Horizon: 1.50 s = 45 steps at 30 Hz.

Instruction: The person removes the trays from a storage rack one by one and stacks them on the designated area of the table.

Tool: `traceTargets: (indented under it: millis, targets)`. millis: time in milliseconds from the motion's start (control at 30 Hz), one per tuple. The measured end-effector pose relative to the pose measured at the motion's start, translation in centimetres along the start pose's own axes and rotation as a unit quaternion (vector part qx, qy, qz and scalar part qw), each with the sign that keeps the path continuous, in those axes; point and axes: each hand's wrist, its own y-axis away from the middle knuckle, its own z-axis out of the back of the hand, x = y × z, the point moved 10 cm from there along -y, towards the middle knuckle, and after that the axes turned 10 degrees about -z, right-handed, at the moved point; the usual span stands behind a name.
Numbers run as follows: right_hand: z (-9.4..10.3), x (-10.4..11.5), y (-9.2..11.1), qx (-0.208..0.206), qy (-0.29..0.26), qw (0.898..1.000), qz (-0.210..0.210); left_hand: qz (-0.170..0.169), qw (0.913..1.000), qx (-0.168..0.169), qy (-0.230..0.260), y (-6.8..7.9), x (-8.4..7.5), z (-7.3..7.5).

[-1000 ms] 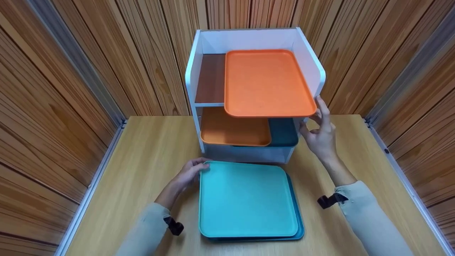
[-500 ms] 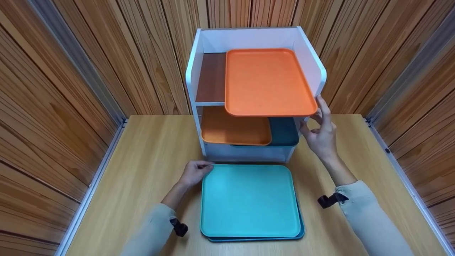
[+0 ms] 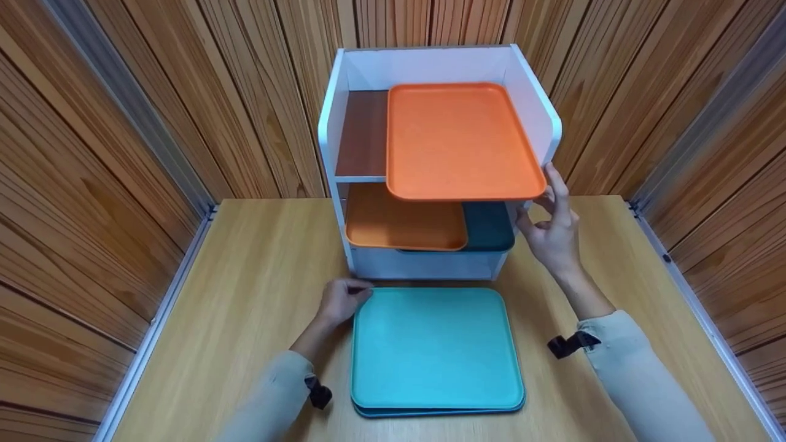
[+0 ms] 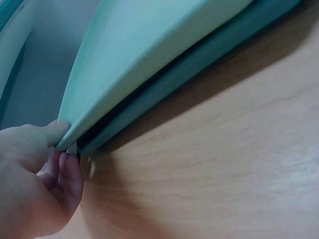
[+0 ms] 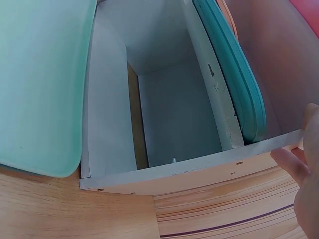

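Observation:
A turquoise tray (image 3: 436, 350) lies over a darker blue tray (image 3: 442, 414) on the table, nearly aligned, with a gap between them at the left side in the left wrist view. My left hand (image 3: 344, 301) pinches the upper tray's far left corner between thumb and fingers (image 4: 71, 179). Behind stands a white shelf unit (image 3: 424, 264). At its right side panel, my right hand (image 3: 556, 236) holds the front edge, close beside the corner of an orange tray (image 3: 463, 144) on the top level. Some right fingertips are hidden.
On the middle level, a smaller-looking orange tray (image 3: 405, 221) overlaps a dark teal tray (image 3: 489, 227); both reach the front. The top orange tray juts past the shelf's front edge. Wood-patterned walls (image 3: 92, 184) enclose the table (image 3: 270, 258) at the back and sides.
My left hand has moved right and slightly nearer, shifting the turquoise tray until it covers more of the blue tray's right side. The right hand has stayed at the shelf unit.

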Motion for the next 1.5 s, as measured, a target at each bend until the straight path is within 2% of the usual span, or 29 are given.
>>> traceTargets:
  millis: [200, 367, 400, 500, 533, 600, 633, 733, 767, 800, 867, 900, 933, 1033, 1167, 1200, 1333, 1400, 1500]
  targets:
    - [0.2, 0.0, 0.0, -0.005, -0.002, 1.0, 0.001, 0.001, 0.9991, 0.043, 0.001, -0.5, 0.8, -0.7]
    - [0.2, 0.0, 0.1, -0.007, -0.002, 1.0, 0.002, 0.031, 0.997, 0.071, -0.001, -0.1, 1.3, -0.8]
    - [0.2, 0.0, 0.1, -0.007, -0.002, 1.0, 0.003, 0.028, 0.9965, 0.079, -0.009, 0.4, 0.2, -0.7]
    - [0.1, 0.0, 0.1, -0.008, -0.002, 1.0, 0.005, 0.038, 0.9949, 0.093, -0.005, 0.9, -0.3, -0.7]
    - [0.1, 0.0, 0.1, -0.008, -0.002, 1.0, 0.005, 0.043, 0.9944, 0.095, -0.012, 1.3, -1.3, -0.6]
    - [0.0, -0.1, 0.0, -0.006, -0.001, 1.0, 0.004, 0.023, 0.9945, 0.1, -0.02, 1.4, -1.4, -0.7]
    - [0.0, -0.1, 0.0, -0.004, 0.0, 1.0, 0.003, 0.029, 0.9944, 0.101, -0.015, 1.0, -0.2, -0.9]
    - [0.0, -0.1, 0.1, -0.001, 0.001, 1.0, -0.002, 0.017, 0.9937, 0.108, -0.024, 0.7, 0.5, -1.2]
    - [0.0, -0.1, 0.1, -0.001, 0.0, 1.0, -0.004, 0.01, 0.9938, 0.11, -0.018, 0.4, 1.5, -1.3]
    - [0.0, -0.1, 0.1, -0.002, 0.0, 1.0, -0.004, 0.02, 0.9939, 0.107, -0.015, 0.4, 1.6, -1.3]
    - [0.0, -0.1, 0.2, -0.004, -0.002, 1.0, -0.003, 0.017, 0.9941, 0.106, -0.015, 0.6, 1.2, -1.3]
    - [0.0, -0.1, 0.2, -0.004, -0.002, 1.0, -0.002, 0.02, 0.9945, 0.102, -0.013, 0.8, 0.6, -1.1]
    - [0.0, -0.1, 0.2, -0.004, -0.003, 1.0, 0.0, 0.008, 0.995, 0.099, -0.013, 1.0, 0.3, -1.1]
    - [-0.2, 0.0, 0.1, -0.003, -0.003, 1.0, 0.005, 0.015, 0.9953, 0.093, -0.023, 2.1, -3.0, -0.4]
    - [-0.2, 0.1, 0.1, -0.004, -0.002, 1.0, 0.011, 0.045, 0.9928, 0.095, -0.056, 3.3, -7.5, 0.3]
    - [-0.2, 0.1, 0.1, -0.004, -0.003, 1.0, 0.012, 0.043, 0.9924, 0.094, -0.068, 3.4, -8.1, 0.4]
    - [-0.1, 0.2, 0.1, -0.006, -0.005, 1.0, 0.013, -0.003, 0.9952, 0.057, -0.08, 3.1, -11.0, 1.0]
    - [-0.1, 0.2, 0.0, -0.005, -0.007, 1.0, 0.011, -0.03, 0.9971, 0.029, -0.063, 2.9, -12.3, 1.4]
    - [-0.1, 0.2, 0.1, -0.005, -0.008, 1.0, 0.008, -0.047, 0.9987, -0.001, -0.021, 3.1, -13.9, 1.8]
